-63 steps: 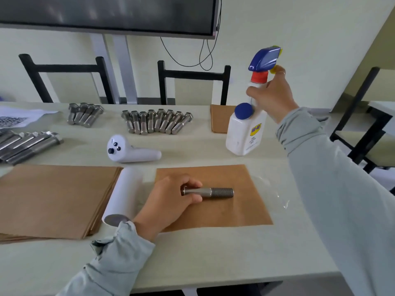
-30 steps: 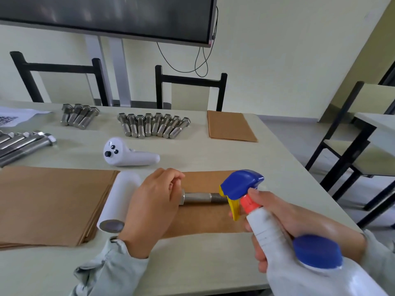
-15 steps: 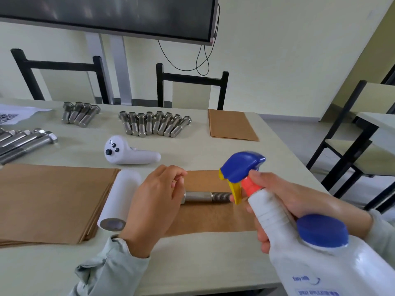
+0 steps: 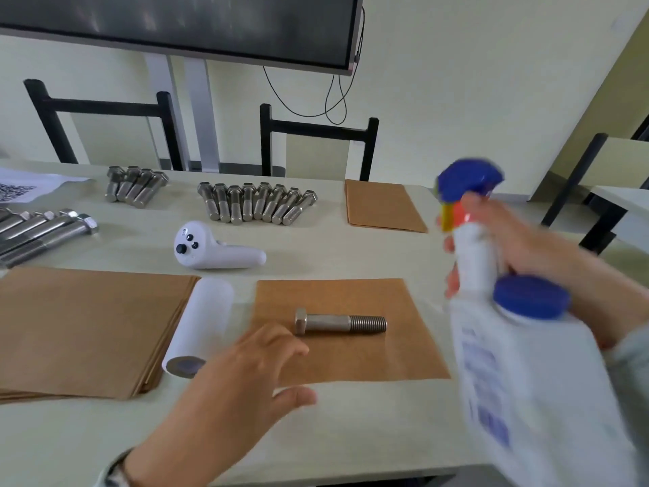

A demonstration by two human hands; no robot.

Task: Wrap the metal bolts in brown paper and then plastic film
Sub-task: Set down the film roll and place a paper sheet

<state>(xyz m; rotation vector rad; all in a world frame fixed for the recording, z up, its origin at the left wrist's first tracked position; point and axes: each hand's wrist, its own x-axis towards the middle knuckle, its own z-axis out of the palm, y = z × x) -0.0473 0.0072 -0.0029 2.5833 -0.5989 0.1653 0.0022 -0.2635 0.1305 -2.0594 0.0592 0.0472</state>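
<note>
1. The left hand (image 4: 246,367) has let go of the bolt (image 4: 340,324); fingers spread, it hovers just left of it.
2. The bolt lies alone on the brown paper (image 4: 351,353), seemingly ready for wrapping.
3. Right of the bolt, the right hand (image 4: 526,247) grips the spray bottle (image 4: 509,346), now lifted away.

Small dark digits "560" on the round head of the white plastic handheld controller (image 4: 210,248), blue print on my white plastic spray bottle (image 4: 519,374) blurred past reading, QR-like black pattern on the white paper sheet (image 4: 21,186) at far left
</note>
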